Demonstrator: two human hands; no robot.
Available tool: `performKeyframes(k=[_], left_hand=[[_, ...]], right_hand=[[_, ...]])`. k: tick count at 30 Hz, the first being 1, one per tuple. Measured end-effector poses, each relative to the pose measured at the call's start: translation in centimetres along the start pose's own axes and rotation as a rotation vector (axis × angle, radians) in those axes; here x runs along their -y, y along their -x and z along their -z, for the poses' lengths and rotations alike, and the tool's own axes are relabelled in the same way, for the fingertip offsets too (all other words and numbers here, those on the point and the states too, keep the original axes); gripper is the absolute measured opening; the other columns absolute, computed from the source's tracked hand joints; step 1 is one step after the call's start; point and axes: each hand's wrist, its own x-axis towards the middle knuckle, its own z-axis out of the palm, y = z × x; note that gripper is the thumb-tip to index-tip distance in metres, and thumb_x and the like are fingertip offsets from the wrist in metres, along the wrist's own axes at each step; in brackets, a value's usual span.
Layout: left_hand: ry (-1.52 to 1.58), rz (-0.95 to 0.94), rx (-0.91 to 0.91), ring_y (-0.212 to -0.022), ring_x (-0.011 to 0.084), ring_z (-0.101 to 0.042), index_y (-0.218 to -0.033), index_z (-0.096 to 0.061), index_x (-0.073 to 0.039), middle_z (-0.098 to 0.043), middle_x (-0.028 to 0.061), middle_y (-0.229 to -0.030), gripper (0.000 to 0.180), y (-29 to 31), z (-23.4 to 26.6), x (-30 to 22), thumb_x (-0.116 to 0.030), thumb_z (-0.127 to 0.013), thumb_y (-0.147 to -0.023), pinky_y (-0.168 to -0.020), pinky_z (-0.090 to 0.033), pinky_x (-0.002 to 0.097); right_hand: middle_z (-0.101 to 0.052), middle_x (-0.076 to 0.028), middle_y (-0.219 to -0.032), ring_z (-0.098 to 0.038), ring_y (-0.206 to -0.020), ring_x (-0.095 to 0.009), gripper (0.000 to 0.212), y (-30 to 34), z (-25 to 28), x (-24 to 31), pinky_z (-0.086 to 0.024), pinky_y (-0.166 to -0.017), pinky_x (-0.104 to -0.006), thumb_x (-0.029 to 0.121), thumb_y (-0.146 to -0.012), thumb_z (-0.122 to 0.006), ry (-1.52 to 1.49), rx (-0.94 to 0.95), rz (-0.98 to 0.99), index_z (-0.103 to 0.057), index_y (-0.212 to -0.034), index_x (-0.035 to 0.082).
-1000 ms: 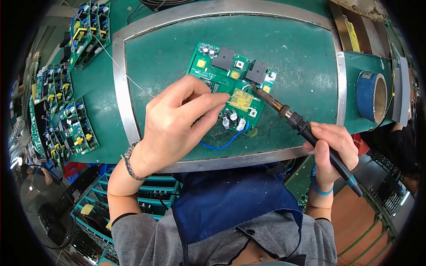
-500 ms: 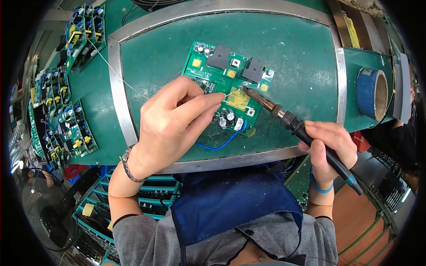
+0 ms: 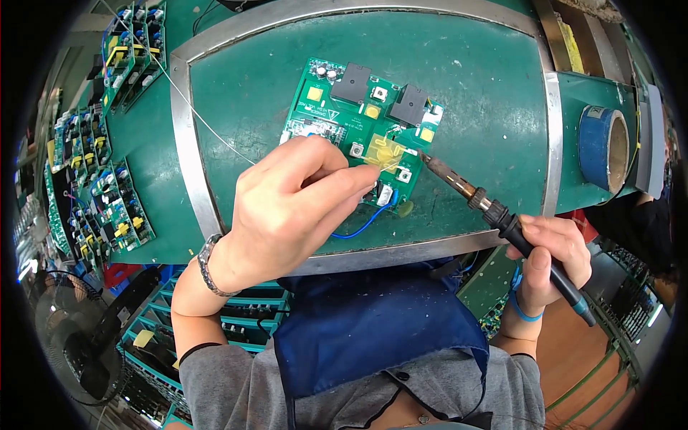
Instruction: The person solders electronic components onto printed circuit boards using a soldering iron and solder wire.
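A green circuit board (image 3: 344,113) lies tilted on the green work surface, with two black block components, a yellow patch (image 3: 385,152) and a blue wire (image 3: 358,233) curving from its lower edge. My left hand (image 3: 294,204) covers the board's lower left part, thumb and forefinger pinched on thin solder wire (image 3: 193,110) that trails in from the upper left. The wire's end lies close to the yellow patch. My right hand (image 3: 555,261) grips a black-handled soldering iron (image 3: 494,213). Its tip points at the board's right edge, beside the patch; whether it touches is unclear.
A metal frame (image 3: 188,136) borders the work surface. Several populated circuit boards (image 3: 125,208) stand in rows at the left. To the right sits a blue tape roll (image 3: 598,147). A fan (image 3: 79,344) and a teal rack (image 3: 251,294) are lower left.
The soldering iron has drawn back down and right, off the yellow patch toward the board's edge. My left hand has shifted slightly right and down with the solder wire. The board has moved slightly.
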Motion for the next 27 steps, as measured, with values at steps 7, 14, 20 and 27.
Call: performKeyframes(k=[7, 14, 20, 27], left_hand=[[-0.024, -0.002, 0.01, -0.06, 0.0141, -0.055, -0.094, -0.073, -0.006, -0.055, 0.0038, -0.075, 0.028, 0.0, -0.4, 0.2, 0.001, -0.078, -0.068, -0.051, -0.042, 0.0266], [-0.029, -0.026, 0.019, -0.06, 0.0141, -0.055, -0.096, -0.073, -0.007, -0.055, 0.0041, -0.076, 0.03, -0.2, -0.7, 0.0, 0.0, -0.078, -0.068, -0.051, -0.043, 0.0265], [0.001, -0.005, 0.028, -0.062, 0.0152, -0.055, -0.096, -0.073, -0.007, -0.056, 0.0043, -0.077, 0.032, -0.3, -0.7, -0.4, -0.003, -0.08, -0.066, -0.052, -0.043, 0.0275], [-0.116, -0.005, 0.206, -0.075, 0.0206, -0.056, -0.097, -0.069, -0.01, -0.056, 0.0034, -0.086, 0.034, -0.1, -0.3, -1.6, -0.014, -0.08, -0.065, -0.061, -0.046, 0.0314]], right_hand=[[-0.069, -0.017, -0.084, -0.068, -0.063, -0.019, 0.015, 0.0, -0.8, -0.3, -0.057, -0.056, -0.0267, 0.014, -0.082, -0.069, -0.01, 0.06, -0.001, -0.07, -0.089, 0.0], [-0.07, -0.015, -0.086, -0.069, -0.072, -0.021, 0.014, 0.5, -0.6, -0.6, -0.058, -0.063, -0.0291, 0.011, -0.08, -0.07, 0.018, 0.085, 0.028, -0.071, -0.091, 0.002], [-0.069, -0.016, -0.086, -0.068, -0.065, -0.019, 0.015, 0.8, -0.1, -0.8, -0.056, -0.058, -0.0265, 0.014, -0.082, -0.069, -0.006, 0.059, 0.018, -0.07, -0.09, 0.001], [-0.065, -0.019, -0.083, -0.064, -0.054, -0.017, 0.031, 1.8, 0.9, -0.7, -0.053, -0.049, -0.0254, 0.03, -0.091, -0.062, -0.019, -0.051, 0.008, -0.064, -0.088, -0.001]])
